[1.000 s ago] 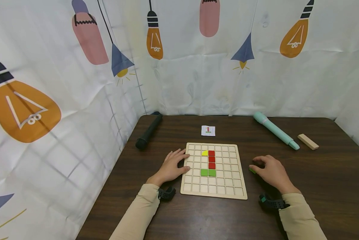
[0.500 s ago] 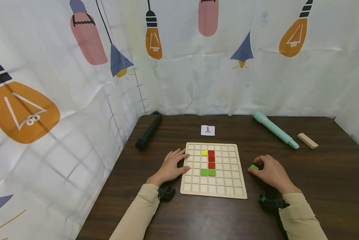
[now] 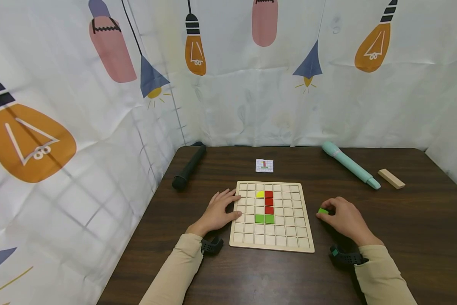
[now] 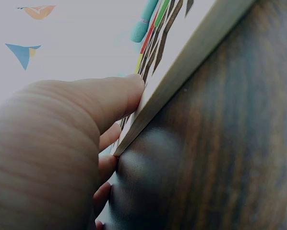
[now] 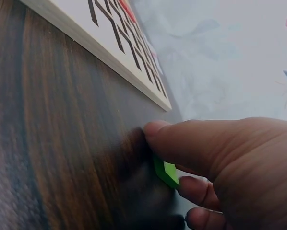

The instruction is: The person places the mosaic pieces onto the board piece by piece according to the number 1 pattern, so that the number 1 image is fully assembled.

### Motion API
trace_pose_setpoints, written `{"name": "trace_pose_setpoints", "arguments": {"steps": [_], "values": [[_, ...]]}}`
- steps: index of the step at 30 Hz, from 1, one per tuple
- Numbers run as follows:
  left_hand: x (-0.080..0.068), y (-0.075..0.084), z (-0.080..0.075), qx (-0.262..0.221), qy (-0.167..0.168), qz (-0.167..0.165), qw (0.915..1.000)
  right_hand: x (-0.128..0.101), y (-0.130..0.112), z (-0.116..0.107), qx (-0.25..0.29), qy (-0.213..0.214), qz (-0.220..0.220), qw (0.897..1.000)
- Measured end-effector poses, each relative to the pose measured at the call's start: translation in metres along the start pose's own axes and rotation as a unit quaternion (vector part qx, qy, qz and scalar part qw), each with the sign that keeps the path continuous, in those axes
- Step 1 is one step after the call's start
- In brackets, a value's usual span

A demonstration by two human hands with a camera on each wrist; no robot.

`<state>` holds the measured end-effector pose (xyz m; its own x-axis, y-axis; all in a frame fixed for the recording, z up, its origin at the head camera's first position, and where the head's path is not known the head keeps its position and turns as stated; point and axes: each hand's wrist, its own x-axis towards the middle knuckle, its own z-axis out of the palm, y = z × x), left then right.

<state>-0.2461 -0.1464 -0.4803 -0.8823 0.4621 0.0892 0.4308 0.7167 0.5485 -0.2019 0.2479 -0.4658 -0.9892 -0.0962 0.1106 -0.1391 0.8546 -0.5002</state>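
My left hand (image 3: 218, 213) lies on the left edge of a wooden grid board (image 3: 291, 243), thumb and fingertips on the rim with the fingers mostly straight. On the board, several red squares (image 3: 268, 202) form a column, a yellow quarter-round or triangular piece (image 3: 260, 194) sits left of the top one, and two green squares (image 3: 260, 219) lie side by side below. To the right of the board, my right hand (image 3: 344, 217) pinches a small green block (image 3: 323, 210) low over the table. The right wrist view shows this green block (image 5: 169, 172) between thumb and fingers, partly hidden.
Behind the board lies a small printed card (image 3: 264, 165) with a coloured grid pattern. A dark cylinder (image 3: 190, 166) is at the back left; a mint-green tube (image 3: 351, 165) and a pale wooden block (image 3: 391, 178) are at the back right. A patterned curtain (image 3: 236, 106) borders the table.
More of the green block shows now at my right fingertips; it has come up and turned slightly between them. The left hand and the board have not moved.
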Motion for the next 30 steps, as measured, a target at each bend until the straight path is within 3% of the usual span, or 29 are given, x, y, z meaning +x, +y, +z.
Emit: {"name": "trace_pose_setpoints", "arguments": {"steps": [18, 30], "values": [[0.001, 0.0, 0.001, 0.012, -0.001, -0.008, 0.9999, 0.003, -0.011, 0.014, 0.015, 0.05, -0.056, 0.997], [0.002, -0.002, 0.002, 0.014, 0.001, -0.011, 0.9998, 0.003, -0.022, 0.026, 0.031, 0.049, -0.105, 0.993]]}}
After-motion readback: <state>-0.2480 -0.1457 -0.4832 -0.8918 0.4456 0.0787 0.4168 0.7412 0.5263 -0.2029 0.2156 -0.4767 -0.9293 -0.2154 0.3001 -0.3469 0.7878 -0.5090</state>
